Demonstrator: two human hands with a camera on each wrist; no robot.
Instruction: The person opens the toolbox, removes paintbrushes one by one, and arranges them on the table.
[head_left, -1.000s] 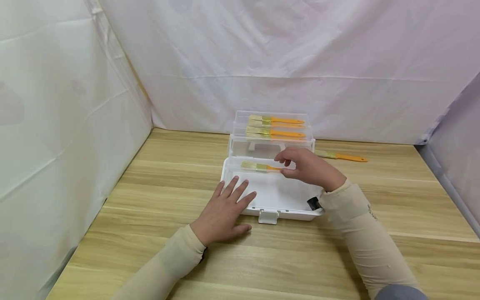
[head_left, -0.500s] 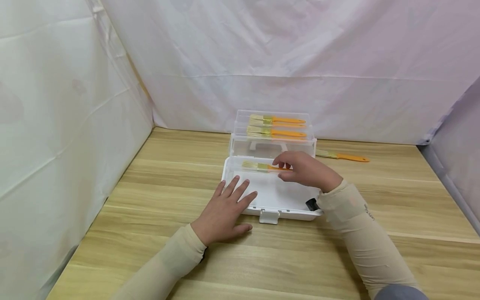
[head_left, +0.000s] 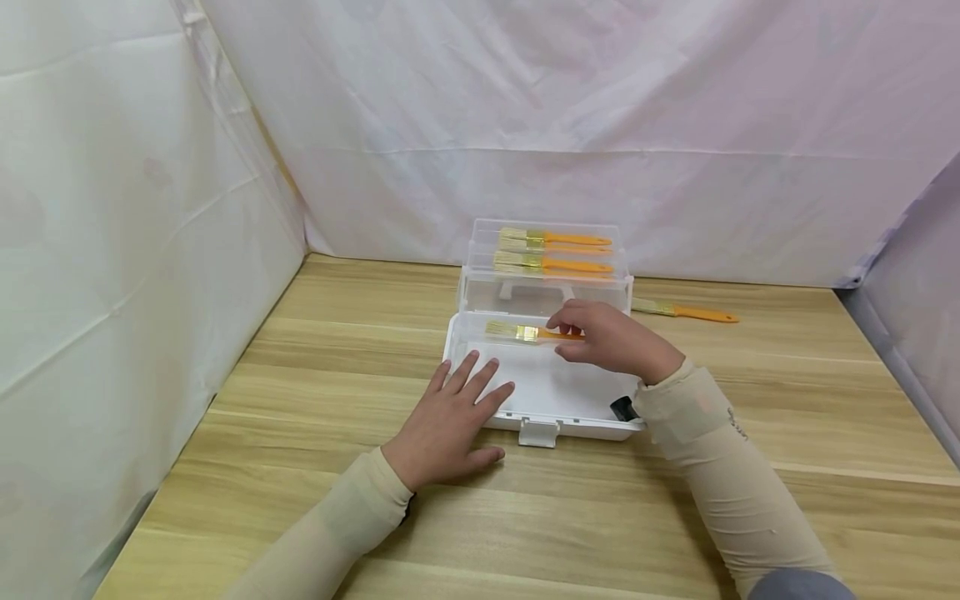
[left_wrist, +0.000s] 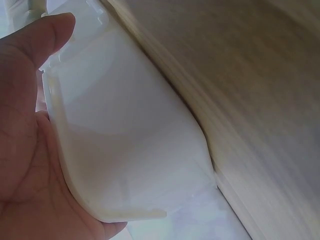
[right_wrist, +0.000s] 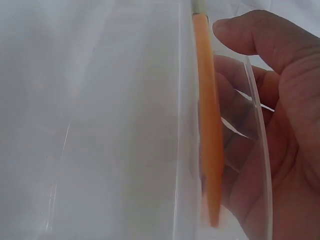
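Note:
A white fold-out box [head_left: 538, 383] with clear trays stands on the table. In its lower clear tray lies a paintbrush [head_left: 513, 332], bristles to the left. My right hand [head_left: 617, 337] is over this brush's handle, its fingers bent. In the right wrist view the orange brush handle [right_wrist: 209, 120] runs beside the fingers; the thumb tip is a small gap away from it. My left hand [head_left: 446, 425] rests on the box's front left corner with fingers spread straight. In the left wrist view, the thumb and palm lie along the white box wall [left_wrist: 125, 125].
Orange-handled paintbrushes [head_left: 573, 266] lie in the raised clear trays [head_left: 480, 258] at the back. Another paintbrush [head_left: 697, 314] lies on the wooden table [head_left: 337, 333] right of the box. A clear latch [head_left: 537, 433] hangs at the box front. White cloth walls [head_left: 525, 100] surround the table.
My right hand has shifted slightly left and down over the brush handle. The brush has turned a little, its metal band now bright. The left hand stays in place.

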